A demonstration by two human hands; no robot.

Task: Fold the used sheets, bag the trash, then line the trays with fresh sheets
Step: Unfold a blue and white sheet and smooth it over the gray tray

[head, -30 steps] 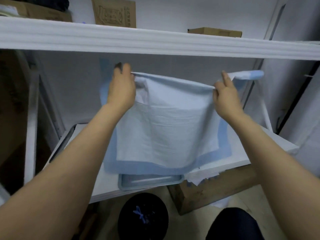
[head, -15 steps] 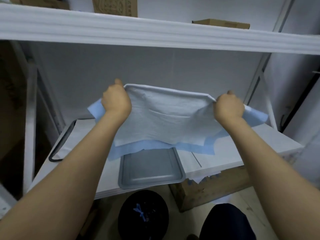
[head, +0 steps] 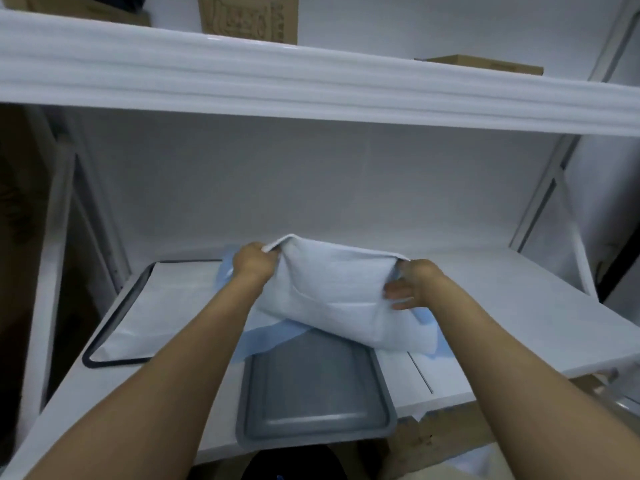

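Note:
A pale blue sheet with a darker blue border hangs bunched over the far end of a grey tray on the white shelf. My left hand grips its upper left corner. My right hand holds the upper right corner, fingers curled into the fabric. The sheet's lower edge lies across the tray's far rim. To the left, a black-rimmed tray holds a white sheet.
A thick white upper shelf runs overhead with cardboard boxes on it. A black trash bag sits on the floor below the shelf edge. A wooden crate stands under the shelf at right.
Both hands have come down from under the upper shelf to just above the shelf surface, lowering the sheet onto the tray's far end. The sheet went from hanging spread to bunched.

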